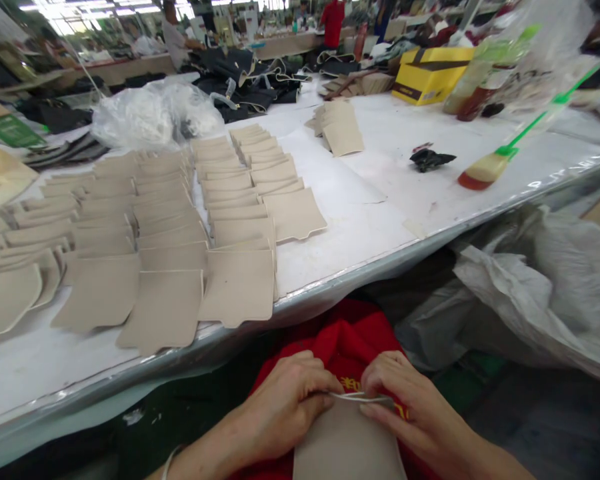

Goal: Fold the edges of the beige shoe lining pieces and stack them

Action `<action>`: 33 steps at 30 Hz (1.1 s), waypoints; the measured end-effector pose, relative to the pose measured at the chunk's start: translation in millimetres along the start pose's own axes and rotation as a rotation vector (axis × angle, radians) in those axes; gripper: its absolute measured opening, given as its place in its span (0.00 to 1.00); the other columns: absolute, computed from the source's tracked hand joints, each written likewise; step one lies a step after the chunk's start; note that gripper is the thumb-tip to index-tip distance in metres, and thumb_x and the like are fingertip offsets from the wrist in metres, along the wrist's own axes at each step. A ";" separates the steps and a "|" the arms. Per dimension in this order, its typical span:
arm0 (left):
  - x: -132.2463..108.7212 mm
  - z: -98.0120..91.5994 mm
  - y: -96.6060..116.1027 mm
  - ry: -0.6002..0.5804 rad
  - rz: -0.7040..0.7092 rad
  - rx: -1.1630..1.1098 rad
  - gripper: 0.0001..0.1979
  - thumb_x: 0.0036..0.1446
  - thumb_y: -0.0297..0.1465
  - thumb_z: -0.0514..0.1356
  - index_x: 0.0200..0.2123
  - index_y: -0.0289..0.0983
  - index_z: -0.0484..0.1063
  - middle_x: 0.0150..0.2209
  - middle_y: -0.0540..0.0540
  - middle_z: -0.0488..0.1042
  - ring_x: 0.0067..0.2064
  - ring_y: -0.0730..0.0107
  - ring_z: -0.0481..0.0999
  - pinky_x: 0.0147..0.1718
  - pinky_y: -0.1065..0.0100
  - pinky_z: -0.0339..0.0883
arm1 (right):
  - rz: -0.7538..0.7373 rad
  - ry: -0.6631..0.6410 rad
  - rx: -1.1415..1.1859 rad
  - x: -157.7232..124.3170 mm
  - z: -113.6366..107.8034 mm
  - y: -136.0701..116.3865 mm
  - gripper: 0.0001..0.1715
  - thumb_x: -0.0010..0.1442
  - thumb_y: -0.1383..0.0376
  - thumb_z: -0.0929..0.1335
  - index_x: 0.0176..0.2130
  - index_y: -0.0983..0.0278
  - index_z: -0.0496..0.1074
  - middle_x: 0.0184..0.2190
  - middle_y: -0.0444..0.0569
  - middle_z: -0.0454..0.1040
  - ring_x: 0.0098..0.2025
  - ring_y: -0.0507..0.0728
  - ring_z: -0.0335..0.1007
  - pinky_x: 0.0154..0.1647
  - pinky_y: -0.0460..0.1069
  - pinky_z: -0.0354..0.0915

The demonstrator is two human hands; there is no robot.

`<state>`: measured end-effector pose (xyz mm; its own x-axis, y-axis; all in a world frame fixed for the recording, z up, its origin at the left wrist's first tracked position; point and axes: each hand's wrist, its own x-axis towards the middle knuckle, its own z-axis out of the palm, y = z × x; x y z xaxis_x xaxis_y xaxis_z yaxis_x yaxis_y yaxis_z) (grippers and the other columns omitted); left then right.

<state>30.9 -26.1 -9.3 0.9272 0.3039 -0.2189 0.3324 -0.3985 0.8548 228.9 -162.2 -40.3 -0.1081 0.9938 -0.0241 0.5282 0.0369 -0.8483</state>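
Low in front of the red cloth (340, 333) on my lap is a beige leather piece (350, 440) with a pale edge. My left hand (295, 400) pinches its top edge from the left, thumb and fingers pressed together. From the right, my right hand (405, 400) grips the same edge, thumb below and fingers above. A narrow strip of that edge shows between the two hands and looks folded or doubled. On the table, overlapping rows of similar beige pieces (237, 283) lie near the front edge, apart from my hands.
A bottle with a green nozzle and amber liquid (483, 170) lies tilted on the white table (340, 233), beside a black scrap (430, 159). Farther back are a yellow box (430, 77), clear plastic (155, 113) and dark pieces (250, 80). A pale sack (545, 287) is at right.
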 end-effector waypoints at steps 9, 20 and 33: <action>5.6 1.2 4.2 -0.014 -0.018 0.070 0.11 0.57 0.19 0.59 0.35 0.39 0.79 0.31 0.53 0.75 0.36 0.72 0.70 0.37 0.71 0.58 | 0.139 -0.032 0.187 4.0 7.4 0.5 0.12 0.67 0.66 0.65 0.31 0.60 0.60 0.32 0.44 0.69 0.37 0.56 0.63 0.39 0.50 0.58; 17.5 8.6 4.7 -0.026 -0.020 -0.012 0.06 0.59 0.23 0.63 0.32 0.38 0.78 0.31 0.53 0.75 0.37 0.72 0.71 0.36 0.71 0.58 | 0.257 -0.009 0.151 -1.2 3.8 -6.4 0.03 0.65 0.67 0.66 0.39 0.60 0.64 0.37 0.45 0.70 0.39 0.56 0.67 0.42 0.50 0.61; 18.7 7.2 6.4 -0.028 -0.015 0.063 0.05 0.62 0.31 0.63 0.33 0.39 0.77 0.31 0.52 0.76 0.36 0.71 0.71 0.35 0.70 0.58 | 0.160 0.009 0.173 4.9 -2.2 -5.6 0.28 0.68 0.43 0.62 0.30 0.62 0.69 0.30 0.44 0.71 0.34 0.55 0.67 0.35 0.49 0.58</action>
<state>51.6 -29.2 -11.2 0.9263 0.2864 -0.2449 0.3554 -0.4482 0.8202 227.3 -157.3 -34.4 -0.0269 0.9864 -0.1621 0.3858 -0.1393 -0.9120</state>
